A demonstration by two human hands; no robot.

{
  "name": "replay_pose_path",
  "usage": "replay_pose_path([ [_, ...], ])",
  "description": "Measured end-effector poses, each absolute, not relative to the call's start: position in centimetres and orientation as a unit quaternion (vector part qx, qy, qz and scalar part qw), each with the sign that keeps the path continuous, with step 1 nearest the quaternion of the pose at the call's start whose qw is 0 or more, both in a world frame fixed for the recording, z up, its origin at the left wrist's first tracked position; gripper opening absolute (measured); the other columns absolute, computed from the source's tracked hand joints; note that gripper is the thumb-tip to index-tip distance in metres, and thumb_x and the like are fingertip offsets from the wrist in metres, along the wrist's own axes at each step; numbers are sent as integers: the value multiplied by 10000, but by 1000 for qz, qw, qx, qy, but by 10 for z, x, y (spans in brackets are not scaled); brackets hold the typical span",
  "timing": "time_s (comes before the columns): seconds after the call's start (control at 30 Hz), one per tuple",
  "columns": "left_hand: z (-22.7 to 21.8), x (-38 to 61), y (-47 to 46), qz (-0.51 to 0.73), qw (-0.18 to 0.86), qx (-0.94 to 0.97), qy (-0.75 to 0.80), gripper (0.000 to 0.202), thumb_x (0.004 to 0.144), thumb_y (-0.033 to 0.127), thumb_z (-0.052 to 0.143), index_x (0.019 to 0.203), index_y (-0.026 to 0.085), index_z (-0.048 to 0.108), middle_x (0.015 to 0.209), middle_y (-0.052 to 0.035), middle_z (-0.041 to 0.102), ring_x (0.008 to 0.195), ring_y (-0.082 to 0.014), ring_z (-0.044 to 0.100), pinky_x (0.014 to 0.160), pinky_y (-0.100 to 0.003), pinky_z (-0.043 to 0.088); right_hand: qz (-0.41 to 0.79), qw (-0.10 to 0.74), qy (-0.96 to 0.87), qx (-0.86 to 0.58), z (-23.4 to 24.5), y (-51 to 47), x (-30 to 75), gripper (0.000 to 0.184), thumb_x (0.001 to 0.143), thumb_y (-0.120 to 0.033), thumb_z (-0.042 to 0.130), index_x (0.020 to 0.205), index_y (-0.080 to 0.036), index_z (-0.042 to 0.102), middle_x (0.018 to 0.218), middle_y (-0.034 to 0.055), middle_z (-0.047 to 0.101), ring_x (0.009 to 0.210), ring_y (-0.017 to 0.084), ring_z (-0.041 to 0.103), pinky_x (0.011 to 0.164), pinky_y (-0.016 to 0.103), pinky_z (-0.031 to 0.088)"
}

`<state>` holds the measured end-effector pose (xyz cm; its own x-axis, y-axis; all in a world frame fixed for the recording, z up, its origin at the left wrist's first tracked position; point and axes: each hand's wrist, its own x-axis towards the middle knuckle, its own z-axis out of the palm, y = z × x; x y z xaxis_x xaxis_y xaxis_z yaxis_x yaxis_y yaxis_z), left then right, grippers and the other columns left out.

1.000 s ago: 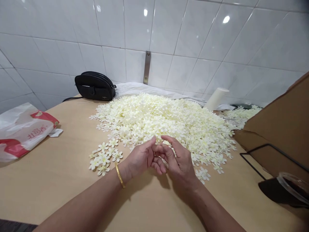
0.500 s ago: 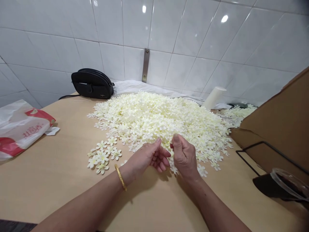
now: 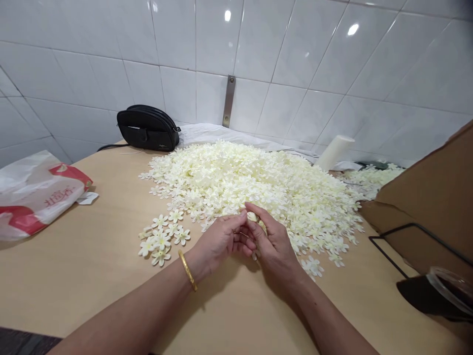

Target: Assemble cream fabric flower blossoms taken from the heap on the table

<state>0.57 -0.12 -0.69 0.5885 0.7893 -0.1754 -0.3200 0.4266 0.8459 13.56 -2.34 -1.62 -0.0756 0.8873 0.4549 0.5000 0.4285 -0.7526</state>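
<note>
Above the near edge of a large pile of cream artificial flowers [image 3: 236, 170], my two hands meet fingertip to fingertip. My left hand [image 3: 221, 241], with a gold bangle at the wrist, has its thumb and forefinger pinched together and the other fingers curled. What sits in that pinch is too small to make out. My right hand [image 3: 277, 246] is closed, with thumb and forefinger around a pale artificial flower [image 3: 252, 217] that the fingers partly cover. Left of my left hand lies a small cluster of loose flowers [image 3: 161, 240] on the table [image 3: 121, 291].
A black pouch [image 3: 148, 129] stands at the back left by the tiled wall. At the left edge lies a white and red plastic bag [image 3: 40, 195]. A white roll [image 3: 334, 154] leans behind the pile. Cardboard [image 3: 428, 197], a black wire frame [image 3: 391, 256] and a dark cup [image 3: 432, 296] occupy the right.
My right hand has come left from a fist beside my left hand to touch its fingertips, and its forefinger has extended. The left thumb and forefinger have closed together. The view has shifted slightly.
</note>
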Motion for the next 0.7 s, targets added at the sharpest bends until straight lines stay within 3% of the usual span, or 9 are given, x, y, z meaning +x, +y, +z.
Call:
replay_pose_path([
  [0.07, -7, 6, -2, 349, 793, 406, 289, 385, 729, 467, 469, 697, 99, 575, 592, -46, 560, 520, -101, 520, 528, -228, 405, 229, 465, -695, -499, -15, -25, 134, 276, 829, -272, 392, 1062, -192, 519, 858, 42, 605, 706, 138, 563, 643, 259, 443],
  [0.17, -5, 7, -4, 331, 785, 435, 292, 430, 723, 497, 455, 639, 90, 568, 569, -54, 556, 494, -106, 515, 518, -240, 406, 198, 469, -680, -527, -13, -26, 134, 217, 830, -291, 382, 835, -170, 562, 624, -1, 540, 558, 111, 496, 533, 224, 401],
  [0.27, -3, 7, -6, 341, 745, 473, 325, 406, 726, 472, 465, 597, 96, 546, 527, -38, 532, 464, -99, 501, 491, -230, 389, 116, 463, -684, -552, -11, -28, 134, 265, 825, -300, 379, 609, -174, 467, 533, -22, 431, 519, 98, 413, 497, 212, 342],
  [0.37, 0, 6, -6, 398, 678, 504, 356, 308, 722, 412, 504, 672, 113, 553, 593, -18, 531, 490, -79, 484, 504, -215, 381, 77, 470, -671, -568, -12, -28, 133, 328, 831, -313, 358, 531, -179, 355, 487, -41, 329, 478, 84, 336, 459, 206, 284],
  [0.5, 2, 5, -10, 443, 607, 571, 331, 264, 684, 291, 575, 914, 163, 583, 780, -30, 540, 642, -105, 495, 578, -228, 407, 214, 489, -642, -551, -14, -26, 130, 395, 833, -391, 343, 504, -173, 345, 463, -48, 298, 433, 66, 307, 417, 196, 263],
  [0.6, 3, 6, -13, 456, 529, 642, 317, 206, 712, 261, 539, 875, 171, 627, 844, -56, 557, 772, -151, 506, 686, -260, 410, 342, 496, -594, -533, -13, -26, 129, 458, 817, -485, 324, 489, -170, 374, 442, -41, 335, 403, 66, 330, 391, 194, 277],
  [0.7, 3, 6, -14, 472, 483, 660, 328, 158, 740, 246, 500, 795, 179, 632, 733, -42, 564, 723, -149, 518, 682, -262, 408, 409, 497, -542, -540, -9, -28, 128, 523, 810, -556, 237, 500, -169, 406, 413, -41, 329, 358, 68, 327, 347, 195, 266],
])
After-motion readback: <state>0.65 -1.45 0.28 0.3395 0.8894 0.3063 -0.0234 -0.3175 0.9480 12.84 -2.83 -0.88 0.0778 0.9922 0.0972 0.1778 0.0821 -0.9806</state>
